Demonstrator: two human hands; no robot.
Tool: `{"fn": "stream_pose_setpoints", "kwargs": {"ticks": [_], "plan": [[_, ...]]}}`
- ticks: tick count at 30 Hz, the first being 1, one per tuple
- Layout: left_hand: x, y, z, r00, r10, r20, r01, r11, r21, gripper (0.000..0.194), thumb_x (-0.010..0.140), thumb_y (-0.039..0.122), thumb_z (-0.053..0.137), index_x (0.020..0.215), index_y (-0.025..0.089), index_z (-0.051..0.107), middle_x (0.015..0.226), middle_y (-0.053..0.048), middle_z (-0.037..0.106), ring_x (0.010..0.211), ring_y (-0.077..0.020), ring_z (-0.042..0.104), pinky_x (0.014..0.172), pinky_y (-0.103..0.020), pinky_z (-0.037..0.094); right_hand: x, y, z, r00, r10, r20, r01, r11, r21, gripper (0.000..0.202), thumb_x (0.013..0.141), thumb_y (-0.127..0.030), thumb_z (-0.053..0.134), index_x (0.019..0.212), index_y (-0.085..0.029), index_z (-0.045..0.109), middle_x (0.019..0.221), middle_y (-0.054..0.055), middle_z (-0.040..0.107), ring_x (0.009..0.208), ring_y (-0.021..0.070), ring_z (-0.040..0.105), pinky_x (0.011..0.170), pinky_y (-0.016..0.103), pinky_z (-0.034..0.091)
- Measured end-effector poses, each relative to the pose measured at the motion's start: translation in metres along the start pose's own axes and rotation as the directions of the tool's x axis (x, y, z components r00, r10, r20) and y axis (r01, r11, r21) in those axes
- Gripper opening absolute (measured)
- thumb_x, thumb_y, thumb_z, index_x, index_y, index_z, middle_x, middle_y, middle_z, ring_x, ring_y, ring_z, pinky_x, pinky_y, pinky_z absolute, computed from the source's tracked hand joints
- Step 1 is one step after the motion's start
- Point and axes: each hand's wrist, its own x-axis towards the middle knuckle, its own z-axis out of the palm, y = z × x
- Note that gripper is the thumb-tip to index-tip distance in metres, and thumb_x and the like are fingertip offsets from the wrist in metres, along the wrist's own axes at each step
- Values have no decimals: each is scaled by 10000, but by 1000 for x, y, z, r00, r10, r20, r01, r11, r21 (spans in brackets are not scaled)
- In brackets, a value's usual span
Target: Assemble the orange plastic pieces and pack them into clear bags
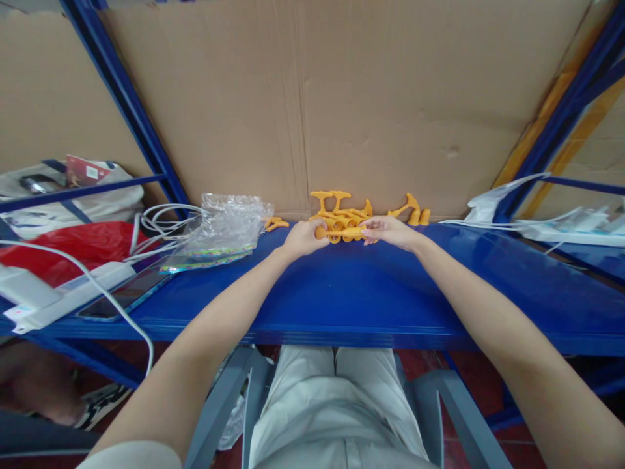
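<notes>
My left hand (pixel 305 239) is closed at the left end of a pile of yellow plastic parts (pixel 342 223), its fingers on a round-ended yellow piece (pixel 321 232). From the right, my right hand (pixel 388 232) pinches the end of a long yellow plastic piece (pixel 352 232) at the front of the pile. Whether both hands grip one and the same piece I cannot tell. Behind the pile, T-shaped yellow parts (pixel 340 195) stand upright near the cardboard. Beyond my right hand are a hammer-shaped yellow part (pixel 406 205) and short yellow caps (pixel 420 217).
Small yellow parts (pixel 276 224) lie left of my hand, beside clear plastic bags (pixel 224 225). A phone (pixel 124 296), power strip (pixel 73 293) and white cables cover the left side of the blue table (pixel 342 293). A cardboard sheet (pixel 366 98) stands behind. Another person's leg (pixel 43 384) shows lower left.
</notes>
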Motion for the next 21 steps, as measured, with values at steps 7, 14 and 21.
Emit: {"fn": "stream_pose_setpoints", "kwargs": {"ticks": [7,14,21], "plan": [[1,-3,4,999,29,-35,-30,999,-25,362,685,273,623,1015,147,706,685,-16,670,628,-168,603,612,-245,417,1,0,1,999,41,-20,-41,999,-24,219,818,-369,747,819,-152,724,630,34,709,580,124,650,618,237,513],[3,-6,5,998,44,-54,-48,995,-83,334,671,268,626,972,152,711,621,9,618,566,-140,544,572,-234,375,3,3,2,995,96,8,-96,993,69,320,859,-410,699,740,-113,715,669,90,721,561,123,630,632,256,496],[3,-2,3,999,33,-36,-37,993,-114,315,655,233,640,948,144,712,594,30,577,547,-121,498,572,-231,355,2,3,0,992,113,51,-118,988,103,312,864,-423,690,794,-120,666,789,125,733,659,156,681,665,274,536]]}}
